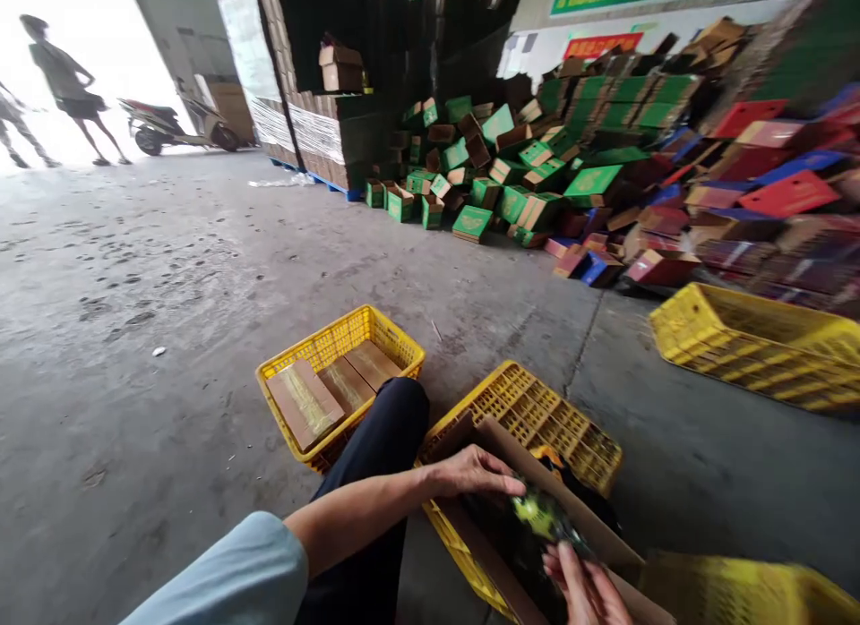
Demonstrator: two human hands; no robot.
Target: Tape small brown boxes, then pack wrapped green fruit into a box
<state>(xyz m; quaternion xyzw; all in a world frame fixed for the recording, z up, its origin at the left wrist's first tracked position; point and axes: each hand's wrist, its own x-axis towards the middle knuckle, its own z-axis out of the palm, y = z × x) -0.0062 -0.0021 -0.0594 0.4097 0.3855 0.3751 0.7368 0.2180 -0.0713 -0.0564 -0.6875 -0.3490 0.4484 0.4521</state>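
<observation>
My left hand (474, 471) pinches the far end of a shiny plastic packet (537, 515), dark with a yellow-green patch. At its near end, my right hand (583, 585) has thumb and fingers closed on the same packet. Both hands are over a long open cardboard box (511, 446), whose inside looks dark, its contents too dim to make out. That box rests on an upturned yellow plastic crate (537, 401). Something black and orange (552, 459) lies on the crate just beyond the box wall, partly hidden.
Left of my knee (403, 401), a yellow basket (269, 370) holds taped cardboard boxes (305, 406). Another yellow crate (752, 347) stands at right, and a blurred one (745, 589) nearer. Heaped green cartons (470, 222) and red cartons (793, 193) lie behind. Two people and a scooter (178, 128) are far left.
</observation>
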